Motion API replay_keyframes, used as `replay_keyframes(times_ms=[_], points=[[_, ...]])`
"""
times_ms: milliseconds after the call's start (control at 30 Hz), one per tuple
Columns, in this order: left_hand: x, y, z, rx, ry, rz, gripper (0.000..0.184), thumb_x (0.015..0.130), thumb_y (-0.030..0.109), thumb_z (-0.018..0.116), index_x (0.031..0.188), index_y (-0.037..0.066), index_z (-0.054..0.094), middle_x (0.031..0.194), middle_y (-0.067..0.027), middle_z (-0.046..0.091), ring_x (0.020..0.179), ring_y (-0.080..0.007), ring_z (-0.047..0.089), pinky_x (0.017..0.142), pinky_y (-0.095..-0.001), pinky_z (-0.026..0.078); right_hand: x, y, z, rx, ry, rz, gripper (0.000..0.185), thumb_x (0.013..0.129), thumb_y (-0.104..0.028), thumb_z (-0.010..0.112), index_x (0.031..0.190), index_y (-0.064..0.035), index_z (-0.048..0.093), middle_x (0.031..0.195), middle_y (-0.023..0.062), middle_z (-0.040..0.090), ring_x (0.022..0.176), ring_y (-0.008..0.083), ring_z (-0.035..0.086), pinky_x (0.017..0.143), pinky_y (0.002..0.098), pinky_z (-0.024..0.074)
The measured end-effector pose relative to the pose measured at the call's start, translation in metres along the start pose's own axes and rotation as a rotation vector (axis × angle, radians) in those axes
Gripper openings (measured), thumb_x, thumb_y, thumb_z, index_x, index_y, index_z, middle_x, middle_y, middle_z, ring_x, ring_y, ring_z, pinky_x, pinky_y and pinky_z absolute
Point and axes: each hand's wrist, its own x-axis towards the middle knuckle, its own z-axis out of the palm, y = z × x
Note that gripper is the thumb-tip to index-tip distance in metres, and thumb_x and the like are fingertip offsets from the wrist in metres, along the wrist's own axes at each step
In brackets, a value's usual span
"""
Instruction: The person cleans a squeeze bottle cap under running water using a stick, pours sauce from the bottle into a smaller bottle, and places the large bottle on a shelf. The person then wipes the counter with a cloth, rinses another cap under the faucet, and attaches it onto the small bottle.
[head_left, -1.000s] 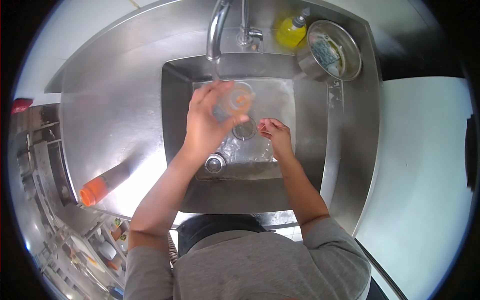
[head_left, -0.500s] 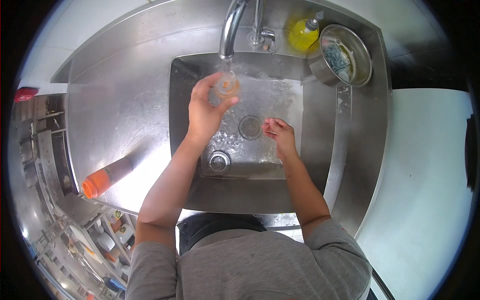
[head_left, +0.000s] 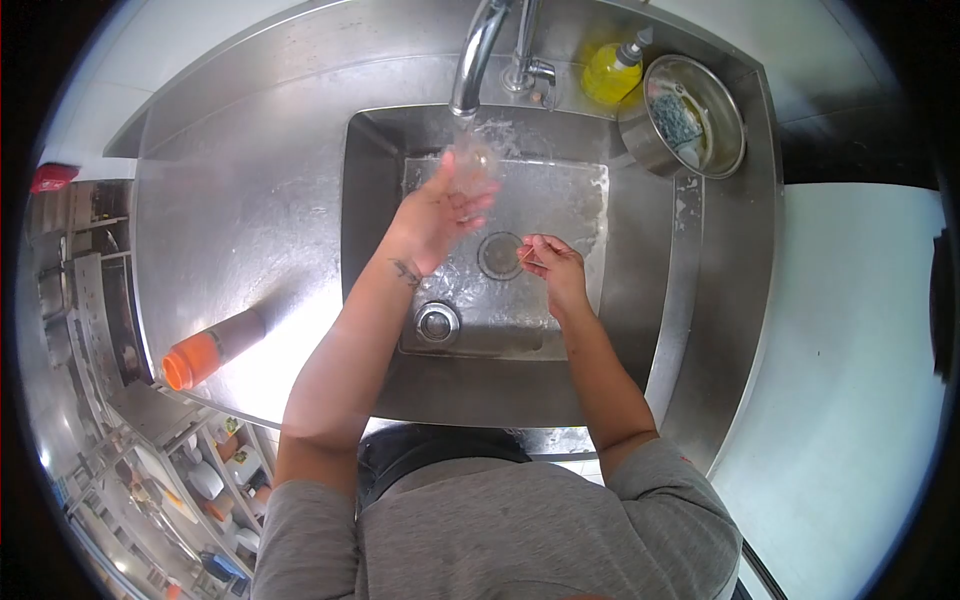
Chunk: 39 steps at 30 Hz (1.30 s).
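In the head view my left hand (head_left: 437, 217) is closed round a small clear round piece (head_left: 477, 170), perhaps a cup or lid, blurred by motion. It is tilted in the stream under the curved tap (head_left: 469, 75), with the palm partly turned up. My right hand (head_left: 556, 268) hovers over the sink's right half, thumb and fingertips pinched together. Whatever is in that pinch, if anything, is too small to make out. Both hands are inside the steel sink (head_left: 560, 335), above its round drain (head_left: 499, 256).
A transparent bottle with an orange neck (head_left: 192, 362) lies on the left drainboard (head_left: 235, 220). A round metal fitting (head_left: 436, 322) sits at the sink's lower left. Behind right stand a yellow soap bottle (head_left: 609, 75) and a steel pot (head_left: 648, 135) holding a scouring pad (head_left: 674, 120).
My left hand has turned its palm more upward and tipped the clear piece, shifting slightly right under the water. My right hand has barely moved.
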Motion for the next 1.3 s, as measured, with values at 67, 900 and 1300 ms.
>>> replay_keyframes(times_ms=[67,900,1300], points=[[0.003,0.0,-0.003,-0.302,-0.172,-0.132,0.059,0.097,0.051,0.035,0.127,0.002,0.047,0.115,-0.0151,0.06,0.098,-0.0212,0.058,0.088,-0.0349,0.045,-0.001,-0.001,0.002,-0.003,0.002,0.0,0.024,0.094,-0.024,0.057,0.099,-0.0027,0.066,0.085,0.005,0.067,0.079,0.0121,0.062,0.073,0.0259,0.0482],[0.009,-0.012,-0.003,-0.378,-0.135,-0.138,0.062,0.095,0.058,0.034,0.114,0.002,0.054,0.093,-0.0093,0.062,0.087,-0.0177,0.058,0.081,-0.0316,0.046,0.015,-0.098,0.083,-0.619,0.226,-1.158,0.016,0.07,-0.003,0.074,0.084,-0.0097,0.073,0.082,0.0064,0.065,0.081,0.0233,0.059,0.072,0.0317,0.0464],[0.0,-0.003,0.007,-0.257,-0.038,-0.023,0.056,0.096,0.054,0.037,0.117,0.005,0.053,0.1,-0.0078,0.061,0.093,-0.0161,0.057,0.084,-0.0303,0.045,0.007,-0.108,0.093,-0.754,-0.062,-1.236,0.01,0.065,-0.004,0.074,0.069,-0.0064,0.065,0.071,0.0051,0.058,0.071,0.0254,0.053,0.062,0.036,0.0433]])
